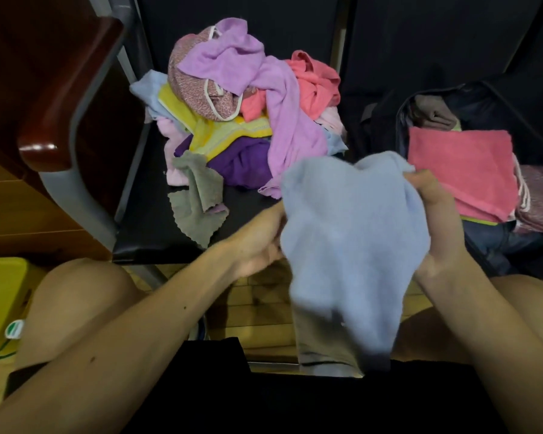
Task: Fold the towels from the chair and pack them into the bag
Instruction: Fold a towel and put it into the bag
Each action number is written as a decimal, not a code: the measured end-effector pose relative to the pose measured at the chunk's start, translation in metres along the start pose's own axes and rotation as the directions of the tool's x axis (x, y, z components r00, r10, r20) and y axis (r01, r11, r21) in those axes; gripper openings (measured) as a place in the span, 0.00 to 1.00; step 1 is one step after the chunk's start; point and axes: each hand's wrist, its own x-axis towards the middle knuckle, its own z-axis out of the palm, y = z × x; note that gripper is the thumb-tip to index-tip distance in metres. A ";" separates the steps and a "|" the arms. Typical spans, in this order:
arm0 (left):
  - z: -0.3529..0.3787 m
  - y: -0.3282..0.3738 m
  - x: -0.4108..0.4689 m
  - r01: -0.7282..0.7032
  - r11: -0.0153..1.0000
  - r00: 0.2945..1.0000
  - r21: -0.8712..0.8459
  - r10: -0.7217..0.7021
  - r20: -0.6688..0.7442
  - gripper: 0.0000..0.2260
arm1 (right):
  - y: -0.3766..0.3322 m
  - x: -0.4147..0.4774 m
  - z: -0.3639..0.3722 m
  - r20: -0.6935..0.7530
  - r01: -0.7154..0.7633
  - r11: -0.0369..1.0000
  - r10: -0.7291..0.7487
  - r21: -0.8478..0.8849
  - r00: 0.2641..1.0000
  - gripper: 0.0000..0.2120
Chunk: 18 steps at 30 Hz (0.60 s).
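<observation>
Head view, centre of the frame: the light blue towel point(342, 230) is hanging crumpled between both hands, its lower end trailing towards the bottom edge.

- Left hand point(261, 242): is gripping the towel's left edge. The fingers are blurred and partly behind the cloth, so it is probably a pinch.
- Right hand point(433, 208): is pinching the towel's upper right edge, fingers curled round it.
- Step in hand, as I judge it: the towel is being shaken open, and no fold is showing yet.
- Next move, by my reckoning: it is calling for two corners to be found and the cloth pulled flat before halving.
- Pile of towels point(242, 104): is lying unfolded at upper centre on the chair point(145, 227).
- Bag point(483, 98): is lying open at the right, with a folded pink towel point(461, 170) sitting on top of its stack.
- Writing: nothing is reading clearly. A green and white tag point(14, 327) is showing on a yellow object point(0, 292) at lower left, too small to make out.
</observation>
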 end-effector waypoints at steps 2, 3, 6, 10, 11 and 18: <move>0.006 -0.006 -0.005 0.108 0.994 0.982 0.013 -0.109 0.154 0.30 | -0.006 0.003 -0.003 -0.059 0.154 0.987 -0.151 0.048 0.987 0.07; 0.007 -0.009 -0.005 0.179 0.983 0.954 0.028 -0.180 0.241 0.37 | -0.011 0.004 -0.005 -0.083 0.151 0.982 -0.142 0.115 0.986 0.08; 0.005 -0.015 -0.011 0.282 0.956 0.880 0.076 -0.290 0.378 0.40 | -0.022 0.011 -0.025 -0.266 0.080 0.995 -0.060 0.064 0.962 0.08; 0.011 -0.011 -0.027 0.224 0.961 0.874 0.160 -0.270 0.403 0.07 | -0.021 0.017 -0.057 -0.499 -0.127 0.975 0.020 -0.183 0.866 0.15; 0.012 -0.010 -0.032 0.200 0.965 0.884 0.167 -0.251 0.393 0.07 | -0.018 0.017 -0.059 -0.492 -0.209 0.962 0.096 -0.178 0.865 0.16; 0.012 -0.004 -0.045 0.176 0.969 0.956 0.175 -0.210 0.205 0.03 | 0.059 -0.001 -0.076 -0.464 -0.705 0.659 0.554 -0.263 0.691 0.21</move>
